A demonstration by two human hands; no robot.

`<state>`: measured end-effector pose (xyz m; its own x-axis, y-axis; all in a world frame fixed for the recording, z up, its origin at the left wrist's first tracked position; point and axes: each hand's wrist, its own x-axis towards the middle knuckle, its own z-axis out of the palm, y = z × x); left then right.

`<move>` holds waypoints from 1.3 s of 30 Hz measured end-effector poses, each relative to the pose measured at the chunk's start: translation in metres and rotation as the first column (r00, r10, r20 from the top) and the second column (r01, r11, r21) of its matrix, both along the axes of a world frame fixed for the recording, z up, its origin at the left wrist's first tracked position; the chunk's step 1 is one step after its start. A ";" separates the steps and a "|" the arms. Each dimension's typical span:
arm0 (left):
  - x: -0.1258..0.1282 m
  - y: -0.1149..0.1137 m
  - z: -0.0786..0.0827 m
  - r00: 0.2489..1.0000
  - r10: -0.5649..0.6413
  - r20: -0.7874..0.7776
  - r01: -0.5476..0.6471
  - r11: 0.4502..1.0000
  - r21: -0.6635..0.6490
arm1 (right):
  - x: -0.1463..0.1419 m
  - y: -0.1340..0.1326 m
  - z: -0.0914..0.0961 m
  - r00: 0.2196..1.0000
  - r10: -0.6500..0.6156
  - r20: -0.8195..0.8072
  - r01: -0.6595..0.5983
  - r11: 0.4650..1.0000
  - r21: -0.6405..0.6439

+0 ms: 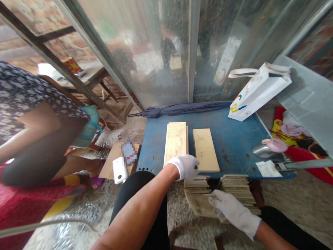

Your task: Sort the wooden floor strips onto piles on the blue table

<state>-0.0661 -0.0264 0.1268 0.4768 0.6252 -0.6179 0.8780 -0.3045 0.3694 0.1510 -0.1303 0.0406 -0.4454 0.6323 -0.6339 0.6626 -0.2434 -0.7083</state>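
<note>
My left hand (pixel 184 166), in a white glove, is at the near end of a pale wooden board stack (pixel 176 140) on the blue table. Its fingertips bend down beside a second, lower board stack (pixel 206 149); what they hold, if anything, is hidden. Lower right, my right hand (pixel 232 210), also gloved, pinches the edge of a wooden board (pixel 199 204). That board leans at the front of a row of upright boards (pixel 197 182) below the table edge. Another row of boards (pixel 235 184) stands to its right.
Along the back of the blue table (pixel 156 132) lies a folded dark umbrella (pixel 187 109). A white paper bag (pixel 257 92), a metal cup (pixel 261 151) and a tissue (pixel 268 169) are at the right. Leftward sit another person (pixel 33 114) and a cardboard box (pixel 108 166) with a white device (pixel 120 170).
</note>
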 end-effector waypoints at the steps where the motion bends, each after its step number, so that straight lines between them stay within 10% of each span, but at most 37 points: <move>1: 0.000 0.001 0.001 1.000 0.010 0.004 -0.010 1.000 0.008 | -0.001 -0.001 -0.004 1.000 0.001 0.016 -0.002 1.000 0.019; 16: -0.004 0.002 0.012 0.999 0.051 -0.008 -0.051 0.999 0.009 | -0.010 -0.051 -0.107 0.987 -0.128 0.093 0.136 0.988 -0.079; 31: -0.001 0.001 0.012 0.998 0.056 0.023 -0.055 0.998 -0.032 | -0.007 -0.048 -0.088 0.984 -0.136 0.117 0.146 0.986 -0.082; 39: 0.001 0.001 0.011 1.000 0.022 0.014 -0.022 0.999 -0.023 | -0.011 -0.027 -0.073 0.918 0.139 0.371 -0.128 0.990 -0.053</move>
<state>-0.0654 -0.0255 0.1378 0.4720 0.6210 -0.6257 0.8790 -0.2766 0.3884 0.1400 -0.1576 -0.0319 -0.2523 0.5639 -0.7863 0.9052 -0.1497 -0.3978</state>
